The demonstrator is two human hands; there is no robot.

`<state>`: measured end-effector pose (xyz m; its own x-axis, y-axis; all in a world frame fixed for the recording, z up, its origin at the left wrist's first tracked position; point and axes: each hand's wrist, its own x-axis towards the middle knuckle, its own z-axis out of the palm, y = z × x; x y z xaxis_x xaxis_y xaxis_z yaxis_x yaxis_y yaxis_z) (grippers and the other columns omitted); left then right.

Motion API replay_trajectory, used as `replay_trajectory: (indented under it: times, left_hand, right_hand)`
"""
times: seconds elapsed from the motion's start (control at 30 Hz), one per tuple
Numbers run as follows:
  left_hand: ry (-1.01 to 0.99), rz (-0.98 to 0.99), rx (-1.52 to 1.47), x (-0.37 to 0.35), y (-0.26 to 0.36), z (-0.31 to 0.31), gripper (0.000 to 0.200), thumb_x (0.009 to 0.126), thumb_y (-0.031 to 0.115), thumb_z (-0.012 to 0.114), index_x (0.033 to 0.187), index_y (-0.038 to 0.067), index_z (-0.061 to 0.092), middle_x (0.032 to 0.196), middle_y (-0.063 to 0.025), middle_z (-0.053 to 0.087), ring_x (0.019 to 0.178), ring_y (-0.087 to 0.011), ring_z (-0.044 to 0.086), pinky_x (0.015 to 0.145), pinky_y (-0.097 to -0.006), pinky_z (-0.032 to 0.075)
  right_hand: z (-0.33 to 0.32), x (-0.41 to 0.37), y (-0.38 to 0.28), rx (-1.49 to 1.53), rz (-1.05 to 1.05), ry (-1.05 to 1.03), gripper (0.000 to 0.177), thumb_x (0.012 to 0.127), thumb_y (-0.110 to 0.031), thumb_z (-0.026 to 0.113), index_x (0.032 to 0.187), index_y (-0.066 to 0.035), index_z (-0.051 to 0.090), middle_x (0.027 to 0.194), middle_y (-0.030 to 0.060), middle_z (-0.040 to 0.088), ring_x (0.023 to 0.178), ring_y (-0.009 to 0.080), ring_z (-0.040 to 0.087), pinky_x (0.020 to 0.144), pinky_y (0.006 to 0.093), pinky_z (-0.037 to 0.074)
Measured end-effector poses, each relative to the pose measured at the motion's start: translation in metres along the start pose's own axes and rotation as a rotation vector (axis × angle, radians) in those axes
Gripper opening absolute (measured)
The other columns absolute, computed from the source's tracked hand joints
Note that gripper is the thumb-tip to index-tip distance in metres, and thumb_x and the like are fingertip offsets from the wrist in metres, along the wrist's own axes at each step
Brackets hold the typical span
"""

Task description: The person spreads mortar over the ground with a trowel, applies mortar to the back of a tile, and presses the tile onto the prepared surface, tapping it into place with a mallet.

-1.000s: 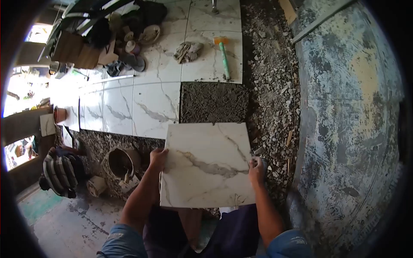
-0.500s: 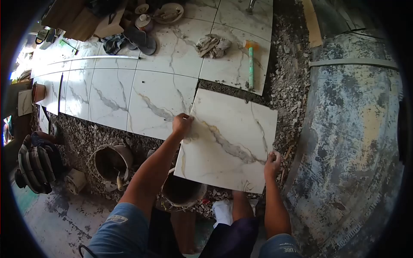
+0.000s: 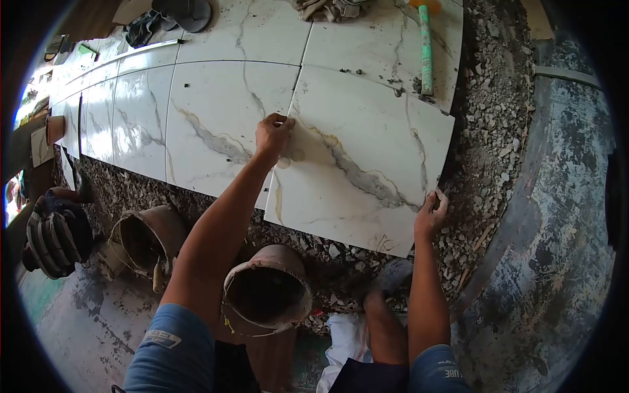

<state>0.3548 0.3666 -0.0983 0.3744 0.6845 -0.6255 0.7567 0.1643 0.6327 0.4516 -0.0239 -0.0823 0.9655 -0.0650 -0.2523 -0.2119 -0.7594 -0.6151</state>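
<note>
A white marble-patterned floor tile (image 3: pixel 360 150) lies beside the laid tiles, its far edge against the row behind. My left hand (image 3: pixel 274 136) is closed at the tile's left edge, over the seam with the neighbouring tile (image 3: pixel 213 124); its fingertips are partly hidden. At the tile's right edge, my right hand (image 3: pixel 430 215) grips near the front corner, thumb and fingers at the rim. A green-handled tool (image 3: pixel 426 56) lies on the tile behind.
Two buckets (image 3: pixel 268 288) (image 3: pixel 154 236) stand on rubble in front of the tiles. Gravel (image 3: pixel 491 124) runs along the right side, beside a worn painted floor (image 3: pixel 557 262). A crumpled cloth (image 3: pixel 331 8) and dark sandals (image 3: pixel 187 13) lie on the far tiles.
The tile has moved away from me and now meets the row behind, covering the mortar strip that showed there. Both hands moved with it. The view has shifted closer.
</note>
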Motion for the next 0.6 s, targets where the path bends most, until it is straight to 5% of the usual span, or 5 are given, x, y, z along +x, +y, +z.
replay_trajectory:
  times: [0.27,0.6]
  left_hand:
    - [0.016,-0.004,-0.026,0.001,-0.006,0.000,0.026,0.084,0.023,0.071,0.097,0.000,0.067,0.084,-0.0089,0.065,0.074,-0.0146,0.058,0.067,-0.0307,0.048]
    - [0.046,-0.017,0.183,0.005,-0.002,0.003,0.032,0.080,0.028,0.074,0.091,-0.001,0.066,0.079,-0.0115,0.066,0.070,-0.0180,0.061,0.064,-0.0328,0.049]
  right_hand:
    - [0.016,0.003,0.021,0.119,-0.064,0.043,0.038,0.097,-0.032,0.055,0.114,0.002,0.057,0.108,0.0185,0.064,0.098,0.0300,0.062,0.086,0.0378,0.048]
    - [0.020,0.015,0.024,-0.081,-0.058,0.051,0.032,0.097,-0.034,0.056,0.110,-0.006,0.063,0.100,0.0175,0.069,0.092,0.0325,0.067,0.078,0.0398,0.052]
